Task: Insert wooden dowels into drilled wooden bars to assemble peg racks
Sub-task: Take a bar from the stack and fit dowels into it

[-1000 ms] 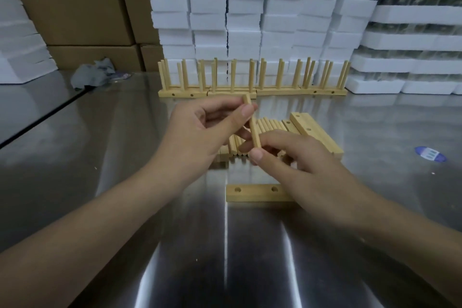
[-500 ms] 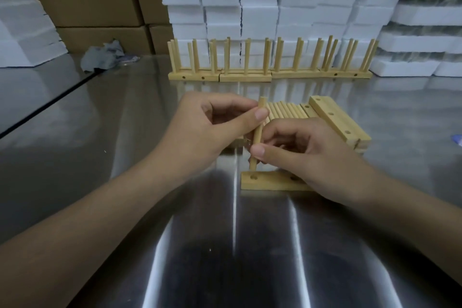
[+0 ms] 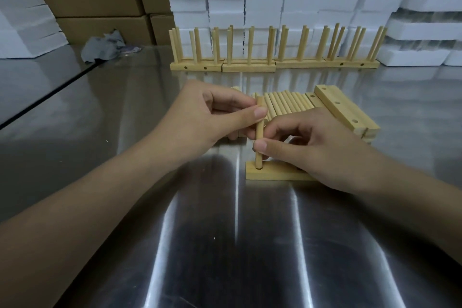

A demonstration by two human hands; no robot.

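In the head view, the left hand (image 3: pixel 207 117) pinched the upper part of an upright dowel (image 3: pixel 259 132) between thumb and curled fingers, and the right hand (image 3: pixel 317 150) pinched it lower down. The dowel's foot stood in the left end hole of a drilled bar (image 3: pixel 275 174), which lay flat on the steel table (image 3: pixel 225 245).

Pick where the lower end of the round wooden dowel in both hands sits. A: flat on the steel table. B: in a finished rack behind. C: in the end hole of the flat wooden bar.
C: the round wooden dowel stands upright, its lower end in the end hole of the flat wooden bar.
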